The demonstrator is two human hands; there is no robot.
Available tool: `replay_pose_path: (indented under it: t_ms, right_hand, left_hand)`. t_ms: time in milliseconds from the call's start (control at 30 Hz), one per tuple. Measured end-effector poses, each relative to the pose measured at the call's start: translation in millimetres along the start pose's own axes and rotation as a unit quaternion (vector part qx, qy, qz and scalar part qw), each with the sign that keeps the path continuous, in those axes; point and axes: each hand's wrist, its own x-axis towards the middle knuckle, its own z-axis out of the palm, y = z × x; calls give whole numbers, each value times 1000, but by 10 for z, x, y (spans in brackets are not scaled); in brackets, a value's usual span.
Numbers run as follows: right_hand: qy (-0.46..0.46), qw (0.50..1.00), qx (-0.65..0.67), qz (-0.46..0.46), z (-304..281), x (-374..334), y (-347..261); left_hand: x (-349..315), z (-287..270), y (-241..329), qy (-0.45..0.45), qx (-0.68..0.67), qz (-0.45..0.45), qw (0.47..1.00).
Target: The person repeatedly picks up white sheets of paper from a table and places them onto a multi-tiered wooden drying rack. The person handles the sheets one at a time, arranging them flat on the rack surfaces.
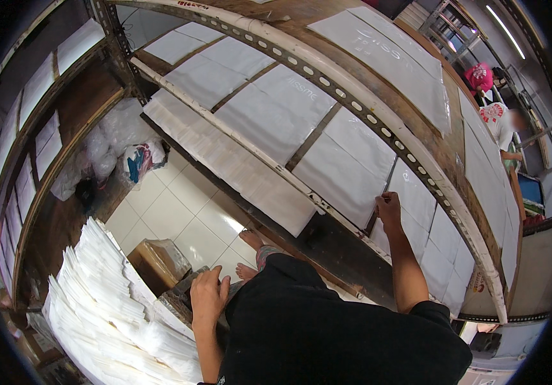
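My right hand is closed, knuckles up, at the side edge of a flat white packet on the long shelf. Whether its fingertips pinch anything is hidden. To its right lies another white packet, with a dark gap between the two. My left hand rests with its fingers laid over a dark ledge. Beside that hand, at the lower left, a big fanned heap of thin white sheets is piled up.
A metal-edged shelf rail curves above the packets. An overlapping row of pale sheets lies along the shelf's near side. A brown box and clear plastic bags stand left. Two people, one in a pink top, are at the far right.
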Motion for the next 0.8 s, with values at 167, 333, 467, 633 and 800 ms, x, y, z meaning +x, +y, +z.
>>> replay_pose_path:
  t_ms: [167, 333, 467, 633, 800]
  right_hand:
    - [12, 999, -50, 16, -11, -45, -133]
    - [19, 997, -74, -2, -32, -15, -118]
    - [5, 994, -108, 20, -22, -33, -192]
    - [43, 985, -159, -44, -20, 25, -186]
    - [34, 967, -87, -237, 339, -122, -641]
  left_hand:
    - [-35, 26, -43, 2, 9, 8, 1000]
    - [-35, -5, -34, -3, 9, -2, 1000]
    - [-24, -79, 11, -42, -13, -54, 998]
    - [-96, -71, -26, -19, -12, -46, 999]
    - [-185, -10, -109, 39, 15, -7, 999]
